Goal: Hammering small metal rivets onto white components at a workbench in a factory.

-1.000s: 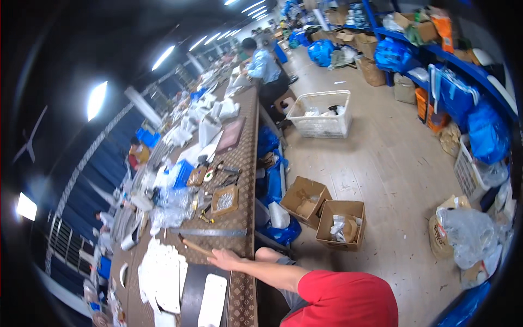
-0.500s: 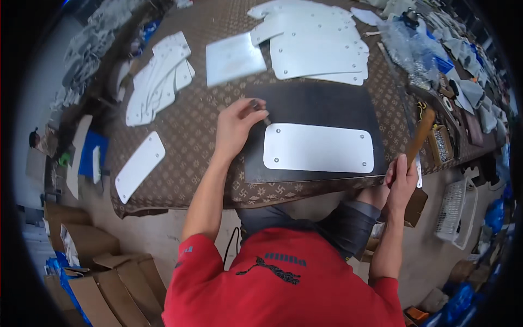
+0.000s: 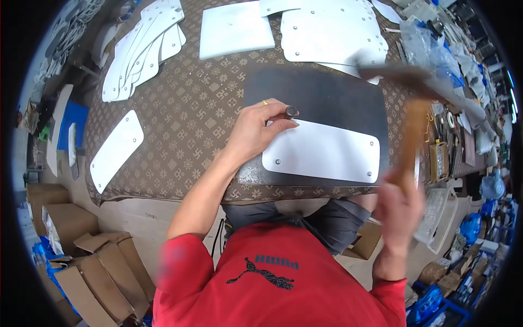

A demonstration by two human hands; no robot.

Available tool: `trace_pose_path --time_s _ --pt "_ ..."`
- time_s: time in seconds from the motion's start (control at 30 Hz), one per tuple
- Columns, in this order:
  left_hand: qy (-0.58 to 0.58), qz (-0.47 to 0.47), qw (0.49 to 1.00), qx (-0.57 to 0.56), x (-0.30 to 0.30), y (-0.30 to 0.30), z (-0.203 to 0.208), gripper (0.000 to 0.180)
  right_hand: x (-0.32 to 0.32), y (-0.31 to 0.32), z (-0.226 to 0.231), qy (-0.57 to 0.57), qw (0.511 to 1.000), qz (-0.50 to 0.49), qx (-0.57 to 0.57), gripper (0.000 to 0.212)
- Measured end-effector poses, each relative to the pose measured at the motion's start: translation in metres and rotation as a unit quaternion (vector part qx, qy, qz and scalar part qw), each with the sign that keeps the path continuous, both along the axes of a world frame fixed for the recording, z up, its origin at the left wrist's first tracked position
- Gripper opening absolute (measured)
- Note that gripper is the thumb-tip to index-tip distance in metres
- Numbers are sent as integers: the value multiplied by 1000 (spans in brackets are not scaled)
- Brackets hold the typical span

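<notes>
My left hand (image 3: 257, 129) pinches a short, dark metal punch (image 3: 292, 111), held over the far left corner of a white panel (image 3: 324, 152). That panel has rounded corners and carries metal studs at its other three corners; my fingers and the punch cover the fourth. It lies flat on a dark rectangular mat (image 3: 332, 98) at the table's near edge. My right hand (image 3: 400, 201), smeared by motion, is closed around the wooden handle of a hammer (image 3: 415, 136). The hammer's head is raised and blurred, off to the right of the panel and apart from the punch.
A single white panel (image 3: 117, 151) lies to the left on the brown patterned tablecloth (image 3: 180, 141). Beyond are fanned white panels (image 3: 144, 49), a plain white slab (image 3: 237, 30) and a larger panel pile (image 3: 332, 32). A small parts box (image 3: 438, 162) sits at right; cardboard boxes (image 3: 103, 267) stand lower left.
My right hand has lifted the hammer and swung its head up into view. My left hand has brought the punch onto the panel's far left corner, now covering the stud there.
</notes>
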State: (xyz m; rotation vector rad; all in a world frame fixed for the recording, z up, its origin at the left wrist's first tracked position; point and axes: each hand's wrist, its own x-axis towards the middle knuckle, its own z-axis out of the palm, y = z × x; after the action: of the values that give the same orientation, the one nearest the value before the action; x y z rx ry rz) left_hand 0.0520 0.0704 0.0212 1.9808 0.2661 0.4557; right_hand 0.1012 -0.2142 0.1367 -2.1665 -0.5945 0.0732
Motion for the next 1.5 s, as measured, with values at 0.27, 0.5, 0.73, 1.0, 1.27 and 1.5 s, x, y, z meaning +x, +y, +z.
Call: trace_pose_path --time_s 0.27,0.5,0.73,1.0,1.27,1.5 --pt "-23 3 1000 -9 -4 -3 -6 17 21 18 -17 -158 935 227 -220 24" --pt "-108 -10 991 -79 -16 2 -1 20 -20 -3 -8 211 977 4 13 24" --pt "-38 -63 987 -141 -51 -11 8 18 -41 -24 -7 177 969 -41 166 24" --pt "-3 -62 997 -36 -64 -21 -5 20 -31 -43 93 -21 877 205 435 21" --pt "-52 -45 997 -20 -58 -27 -6 18 -40 -31 -18 267 963 25 -28 29" --pt "-79 -76 990 -91 22 -71 24 16 -25 -81 18 167 934 -151 277 32"
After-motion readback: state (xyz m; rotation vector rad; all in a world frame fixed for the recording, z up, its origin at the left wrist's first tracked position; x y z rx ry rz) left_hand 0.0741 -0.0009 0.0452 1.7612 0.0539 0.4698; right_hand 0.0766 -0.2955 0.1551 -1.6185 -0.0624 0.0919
